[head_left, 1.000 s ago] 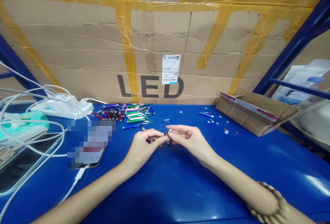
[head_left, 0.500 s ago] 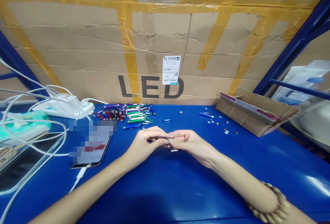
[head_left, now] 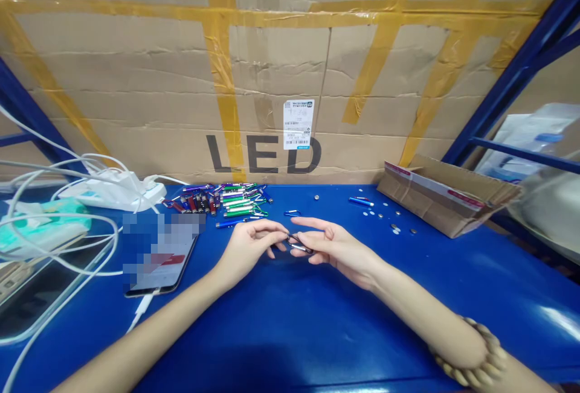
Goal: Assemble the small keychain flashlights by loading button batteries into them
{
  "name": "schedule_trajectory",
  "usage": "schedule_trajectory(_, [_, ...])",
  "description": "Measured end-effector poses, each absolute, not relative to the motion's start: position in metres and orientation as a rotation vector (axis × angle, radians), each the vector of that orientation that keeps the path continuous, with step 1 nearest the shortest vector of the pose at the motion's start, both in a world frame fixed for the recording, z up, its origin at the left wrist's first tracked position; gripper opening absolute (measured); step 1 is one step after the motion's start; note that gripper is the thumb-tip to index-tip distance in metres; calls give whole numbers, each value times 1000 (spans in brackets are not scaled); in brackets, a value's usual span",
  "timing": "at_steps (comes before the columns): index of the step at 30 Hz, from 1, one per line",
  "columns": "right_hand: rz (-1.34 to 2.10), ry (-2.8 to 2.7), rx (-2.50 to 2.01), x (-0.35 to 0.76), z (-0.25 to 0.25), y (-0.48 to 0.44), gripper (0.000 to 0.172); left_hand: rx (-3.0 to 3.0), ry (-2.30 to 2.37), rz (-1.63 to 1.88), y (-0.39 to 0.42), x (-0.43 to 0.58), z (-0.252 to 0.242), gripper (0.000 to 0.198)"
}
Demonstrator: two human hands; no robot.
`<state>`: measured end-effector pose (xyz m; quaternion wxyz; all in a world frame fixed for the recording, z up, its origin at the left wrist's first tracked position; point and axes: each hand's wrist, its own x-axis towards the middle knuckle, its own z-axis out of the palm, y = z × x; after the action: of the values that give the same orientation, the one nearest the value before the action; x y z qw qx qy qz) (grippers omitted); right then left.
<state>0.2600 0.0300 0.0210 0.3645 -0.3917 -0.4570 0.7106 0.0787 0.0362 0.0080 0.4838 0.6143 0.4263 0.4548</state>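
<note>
My left hand (head_left: 254, 248) and my right hand (head_left: 335, 248) meet over the middle of the blue table. Between them is a black carabiner (head_left: 301, 247) with a silver gate. My right thumb and fingers pinch it from the right, with the index finger stretched out. Closed at thumb and index finger, my left hand grips the small dark ring end of the carabiner; anything else inside its fingers is hidden. Just beyond the hands lies a blue carabiner (head_left: 292, 213). Behind my left hand is a pile of small coloured metal flashlights (head_left: 240, 204) with carabiners.
A phone (head_left: 165, 260) on a cable lies at left, near a white power strip (head_left: 113, 191) and loose cables. At right are a blue tube (head_left: 361, 201), several button cells (head_left: 394, 227) and an open cardboard box (head_left: 435, 200). A large carton (head_left: 158, 91) stands behind.
My hands have moved slightly apart. My right index finger has straightened, and the black carabiner shows more clearly between them.
</note>
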Motion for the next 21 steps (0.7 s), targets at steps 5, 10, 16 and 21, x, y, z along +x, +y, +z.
schedule_trajectory(5, [1855, -1238, -1052, 261, 24, 29, 37, 1438, 1055, 1135, 35, 80, 11, 14])
schedule_trajectory(10, [1827, -1338, -1044, 259, 26, 29, 23, 1397, 1080, 1198, 33, 81, 14, 15])
schedule_trajectory(16, [1752, -1254, -1050, 258, 24, 31, 28, 1369, 1025, 1189, 29, 82, 12, 13])
schedule_trajectory(21, [1717, -1266, -1056, 259, 23, 32, 36, 1327, 1004, 1166, 29, 84, 9, 20])
